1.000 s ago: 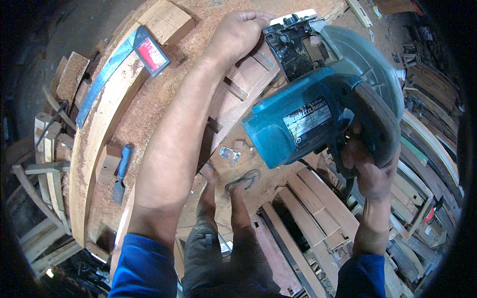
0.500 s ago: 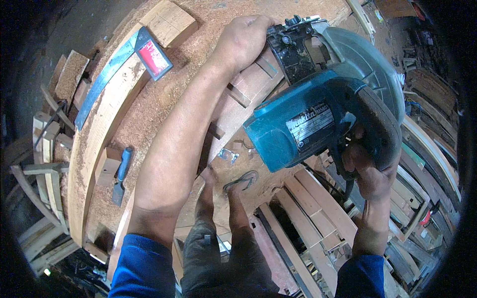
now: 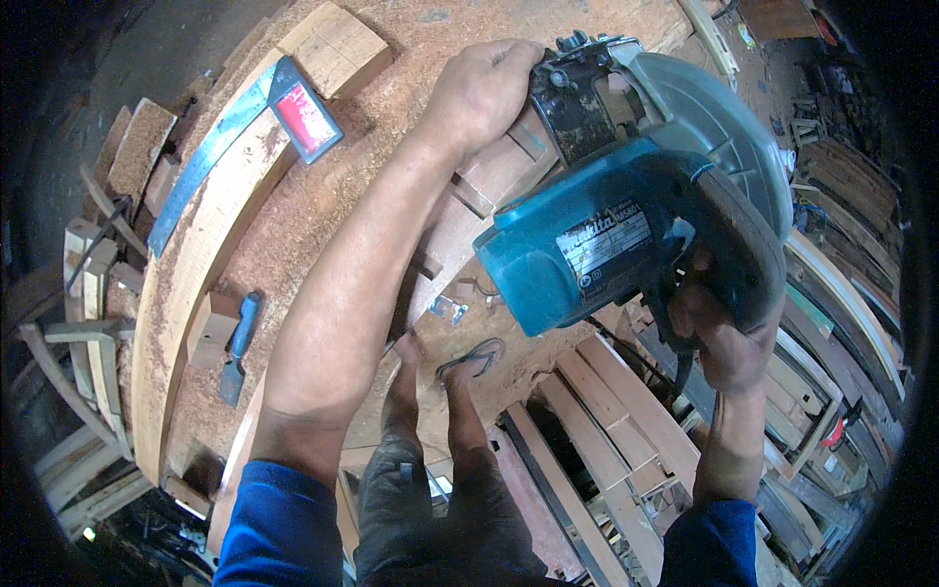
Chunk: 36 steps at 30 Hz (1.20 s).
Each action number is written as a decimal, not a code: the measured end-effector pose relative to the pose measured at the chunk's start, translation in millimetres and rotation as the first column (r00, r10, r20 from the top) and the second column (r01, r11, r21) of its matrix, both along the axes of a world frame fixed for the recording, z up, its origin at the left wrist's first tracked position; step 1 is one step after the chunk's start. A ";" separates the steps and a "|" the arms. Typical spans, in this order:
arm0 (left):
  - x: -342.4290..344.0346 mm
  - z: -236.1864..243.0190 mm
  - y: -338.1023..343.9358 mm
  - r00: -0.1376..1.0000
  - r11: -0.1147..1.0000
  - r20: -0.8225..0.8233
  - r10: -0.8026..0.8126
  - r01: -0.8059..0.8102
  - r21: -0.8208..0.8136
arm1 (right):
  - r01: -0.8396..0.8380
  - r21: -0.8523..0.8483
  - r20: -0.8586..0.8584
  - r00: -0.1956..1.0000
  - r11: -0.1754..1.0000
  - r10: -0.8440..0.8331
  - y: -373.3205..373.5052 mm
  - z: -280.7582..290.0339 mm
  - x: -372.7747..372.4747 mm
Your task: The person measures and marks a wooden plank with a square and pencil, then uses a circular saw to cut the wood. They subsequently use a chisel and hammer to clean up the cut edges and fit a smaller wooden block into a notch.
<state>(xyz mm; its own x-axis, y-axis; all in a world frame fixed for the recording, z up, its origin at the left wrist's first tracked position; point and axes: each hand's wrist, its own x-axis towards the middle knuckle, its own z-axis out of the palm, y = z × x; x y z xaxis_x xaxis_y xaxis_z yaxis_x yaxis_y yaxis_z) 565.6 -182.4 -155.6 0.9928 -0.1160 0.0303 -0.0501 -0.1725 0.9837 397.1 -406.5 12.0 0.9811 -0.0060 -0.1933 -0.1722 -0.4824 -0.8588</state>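
circular saw (image 3: 646, 186) over the far end of a notched wooden board (image 3: 499, 174)

the saw has a teal motor housing with a pale label, a scuffed black base plate, a greyish guard and a dark rear handle held in the right hand (image 3: 726, 342); the motor points left, the guard lies to the upper right, and the base plate sits at the far end, just beside the fingers of the left hand (image 3: 481, 96). the board is pinkish brown, runs slantwise from beneath the base plate toward the lower left, and has dark slots across its face; its left side is partly covered. whether the blade meets the wood is hidden.
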 end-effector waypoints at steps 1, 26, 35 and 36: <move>-1.0 0.2 0.0 1.000 1.000 0.014 0.009 -0.009 -0.004 | 0.010 0.031 0.001 1.000 0.999 -0.010 1.5 0.5 -0.1; -59.3 12.9 7.8 0.939 0.823 0.294 -0.176 -0.023 0.567 | -0.050 0.031 -0.020 0.998 0.998 0.051 -26.0 4.5 -19.1; -75.7 20.8 -21.6 0.955 0.825 0.290 0.064 -0.214 0.522 | 0.045 0.081 -0.063 0.997 0.996 -0.040 -18.4 8.0 -17.8; -74.0 20.8 -21.8 0.947 0.837 0.311 0.075 -0.230 0.497 | 0.030 0.113 -0.036 0.999 0.993 -0.026 -21.4 6.3 -17.6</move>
<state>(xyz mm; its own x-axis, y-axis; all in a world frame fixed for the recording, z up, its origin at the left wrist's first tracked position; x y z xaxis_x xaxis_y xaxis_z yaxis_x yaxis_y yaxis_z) 491.7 -204.2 -134.7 0.9604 -0.0386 0.2759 -0.2272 -0.6814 0.6957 379.5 -427.9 18.3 0.9737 -0.0095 -0.2276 -0.2144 -0.3763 -0.9014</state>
